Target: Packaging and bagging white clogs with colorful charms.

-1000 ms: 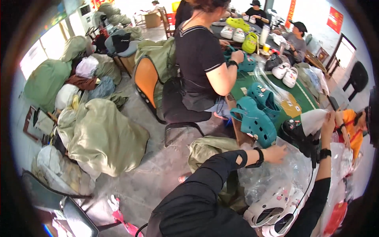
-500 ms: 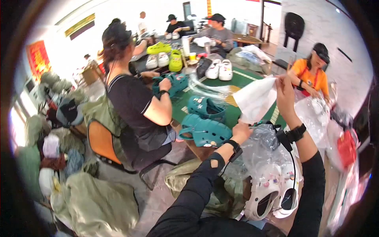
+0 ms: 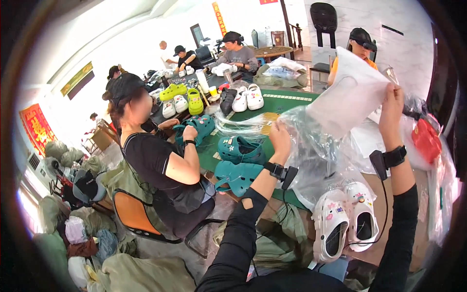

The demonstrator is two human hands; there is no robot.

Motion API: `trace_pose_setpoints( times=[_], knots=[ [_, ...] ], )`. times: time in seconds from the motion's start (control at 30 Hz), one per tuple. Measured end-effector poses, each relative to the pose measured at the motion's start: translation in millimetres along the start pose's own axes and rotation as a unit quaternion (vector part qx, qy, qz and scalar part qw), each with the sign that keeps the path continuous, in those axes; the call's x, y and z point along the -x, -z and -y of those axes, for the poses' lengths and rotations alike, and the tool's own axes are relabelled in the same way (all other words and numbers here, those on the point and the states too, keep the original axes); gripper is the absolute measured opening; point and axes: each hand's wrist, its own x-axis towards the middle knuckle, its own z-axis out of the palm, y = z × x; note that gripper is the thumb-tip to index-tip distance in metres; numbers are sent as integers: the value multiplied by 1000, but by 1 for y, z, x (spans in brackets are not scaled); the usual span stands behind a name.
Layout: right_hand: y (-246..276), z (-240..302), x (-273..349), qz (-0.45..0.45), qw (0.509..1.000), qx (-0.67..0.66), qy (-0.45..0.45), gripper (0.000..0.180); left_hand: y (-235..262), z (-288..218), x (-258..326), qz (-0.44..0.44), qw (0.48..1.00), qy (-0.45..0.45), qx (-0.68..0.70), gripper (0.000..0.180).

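My left hand [image 3: 280, 137] and right hand [image 3: 392, 108] both pinch a crinkly clear bag [image 3: 321, 146] with white paper [image 3: 351, 95] inside. Chunky white clogs [image 3: 345, 221] sit just below it.

The bag [image 3: 316, 146] was thin, glossy, crinkled clear plastic; the sheet [image 3: 350, 92] inside looked like matt white paper; the white clogs [image 3: 345, 221] were smooth moulded foam, probably.

A clear plastic bag [image 3: 331, 141] with a white sheet inside — crumpled, held aloft above a white clog pair [image 3: 345, 221].
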Motion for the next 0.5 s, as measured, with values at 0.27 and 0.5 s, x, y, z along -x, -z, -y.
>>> trace_pose_setpoints(
  times=[0.27,0.5],
  knots=[
    [29,46,9,4,999,25,46,20,-20,25,46,37,932,-144,-331,70],
    [44,64,66,163,982,-62,-74,31,-55,-42,131,412,876,-18,248,77]
  ],
)
